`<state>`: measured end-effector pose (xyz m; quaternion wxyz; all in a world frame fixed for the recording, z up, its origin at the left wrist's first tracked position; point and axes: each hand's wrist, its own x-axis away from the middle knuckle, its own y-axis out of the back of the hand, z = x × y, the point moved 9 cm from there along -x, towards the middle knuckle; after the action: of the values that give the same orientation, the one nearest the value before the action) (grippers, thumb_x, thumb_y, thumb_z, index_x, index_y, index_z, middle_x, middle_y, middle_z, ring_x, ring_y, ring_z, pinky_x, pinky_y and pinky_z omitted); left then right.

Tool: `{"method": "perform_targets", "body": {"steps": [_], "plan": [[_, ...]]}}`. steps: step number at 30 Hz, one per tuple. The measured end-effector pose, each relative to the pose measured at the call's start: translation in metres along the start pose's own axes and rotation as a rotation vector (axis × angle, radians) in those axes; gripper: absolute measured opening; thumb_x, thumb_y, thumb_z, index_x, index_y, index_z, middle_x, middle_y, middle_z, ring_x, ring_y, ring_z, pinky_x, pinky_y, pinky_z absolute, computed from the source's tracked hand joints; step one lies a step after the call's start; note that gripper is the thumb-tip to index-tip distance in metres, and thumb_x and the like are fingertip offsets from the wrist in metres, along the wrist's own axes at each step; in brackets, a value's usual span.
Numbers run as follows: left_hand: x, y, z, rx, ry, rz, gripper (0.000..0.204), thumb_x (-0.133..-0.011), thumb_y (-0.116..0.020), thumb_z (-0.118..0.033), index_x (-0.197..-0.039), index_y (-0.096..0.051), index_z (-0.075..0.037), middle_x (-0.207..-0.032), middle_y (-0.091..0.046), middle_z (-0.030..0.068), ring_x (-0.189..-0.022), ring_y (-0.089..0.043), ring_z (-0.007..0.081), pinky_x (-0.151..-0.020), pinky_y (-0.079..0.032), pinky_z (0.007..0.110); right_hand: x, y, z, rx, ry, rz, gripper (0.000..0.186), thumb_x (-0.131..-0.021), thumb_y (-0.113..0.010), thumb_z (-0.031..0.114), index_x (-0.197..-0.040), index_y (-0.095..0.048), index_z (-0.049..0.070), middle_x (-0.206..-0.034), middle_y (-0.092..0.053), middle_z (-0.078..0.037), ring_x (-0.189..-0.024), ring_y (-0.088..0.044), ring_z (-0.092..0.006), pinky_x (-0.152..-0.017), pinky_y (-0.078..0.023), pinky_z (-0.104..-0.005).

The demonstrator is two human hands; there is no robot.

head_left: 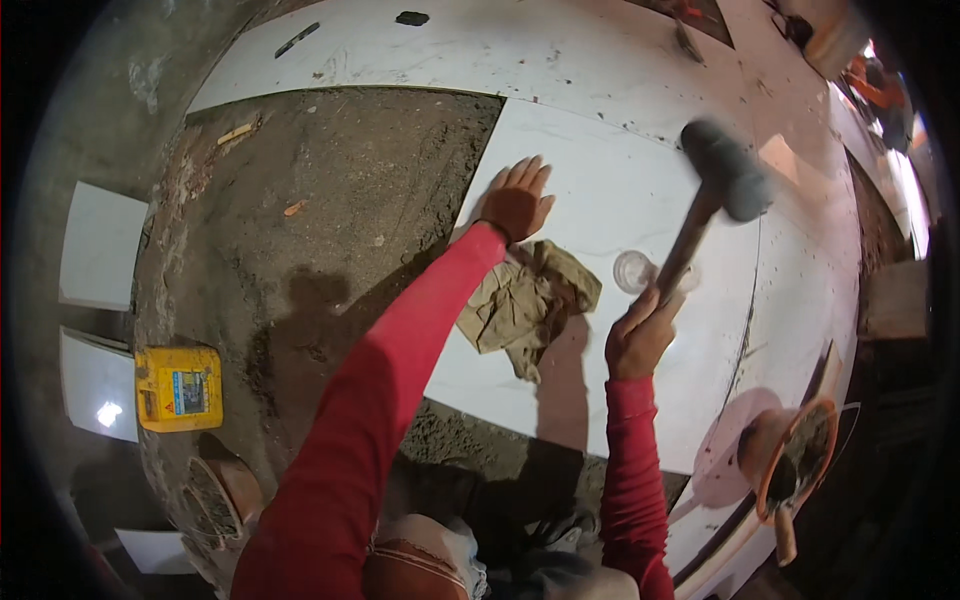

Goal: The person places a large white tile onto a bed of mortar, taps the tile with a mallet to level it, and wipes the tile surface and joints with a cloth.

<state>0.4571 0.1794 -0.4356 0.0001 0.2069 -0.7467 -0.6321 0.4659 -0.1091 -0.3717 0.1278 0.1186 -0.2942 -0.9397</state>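
My left hand (517, 198) lies open, fingers spread, on a white marbled tile (600, 395) near its left edge. A crumpled khaki cloth (530, 300) rests on the tile just below that hand. My right hand (640, 335) grips the wooden handle of a black-headed mallet (725, 170), which is blurred and held above the tile. A small round translucent object (632, 271) sits on the tile, partly behind the handle. Dark grey mortar (350, 170) borders the tile on the left.
Laid tiles (420, 55) run along the back and right. At left are loose tiles (98, 240) and a yellow jerrycan (180, 388). Buckets of mortar stand at lower left (230, 495) and lower right (790, 455). Another person in orange (875, 95) is at far upper right.
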Motion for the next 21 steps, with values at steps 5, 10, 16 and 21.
{"method": "perform_targets", "body": {"steps": [5, 10, 16, 21], "plan": [[-0.066, -0.047, 0.035, 0.022, 0.062, -0.119, 0.073, -0.103, -0.055, -0.046, -0.162, -0.04, -0.006, -0.168, -0.041, 0.0167, -0.156, -0.034, 0.0329, -0.13, -0.023, 0.052, 0.005, 0.001, 0.011, 0.165, 0.017, 0.101, 0.019, -0.111, -0.053, 0.018, -0.116, -0.054, 0.0, -0.073, -0.066, -0.027, -0.064, -0.064, -0.0498, -0.055, -0.047, -0.0516], [-0.098, -0.048, 0.096, -0.079, 0.447, -0.124, 0.081, -0.102, -0.054, -0.051, -0.163, -0.035, 0.0, -0.171, -0.033, 0.0172, -0.159, -0.026, 0.0341, -0.129, -0.012, 0.066, 0.007, 0.012, -0.003, -0.074, -0.025, -0.02, 0.022, -0.112, -0.05, 0.017, -0.115, -0.058, -0.004, -0.073, -0.065, -0.025, -0.062, -0.065, -0.0452, -0.054, -0.048, -0.0479], [-0.13, -0.052, 0.115, -0.221, 0.34, -0.003, 0.084, -0.106, -0.037, -0.062, -0.167, -0.032, -0.004, -0.176, -0.028, 0.012, -0.164, -0.019, 0.03, -0.131, -0.001, 0.063, 0.005, -0.007, -0.017, 0.089, -0.107, 0.094, 0.016, -0.112, -0.053, 0.018, -0.109, -0.05, 0.003, -0.069, -0.062, -0.023, -0.062, -0.066, -0.0471, -0.053, -0.047, -0.0504], [-0.117, -0.041, 0.09, -0.393, 0.25, -0.043, 0.071, -0.106, -0.05, -0.051, -0.158, -0.048, -0.004, -0.164, -0.048, 0.0129, -0.154, -0.04, 0.0297, -0.128, -0.016, 0.067, 0.013, -0.008, -0.009, 0.164, -0.056, 0.207, 0.02, -0.109, -0.057, 0.02, -0.109, -0.053, 0.001, -0.071, -0.067, -0.028, -0.066, -0.067, -0.0518, -0.055, -0.049, -0.0568]]}}
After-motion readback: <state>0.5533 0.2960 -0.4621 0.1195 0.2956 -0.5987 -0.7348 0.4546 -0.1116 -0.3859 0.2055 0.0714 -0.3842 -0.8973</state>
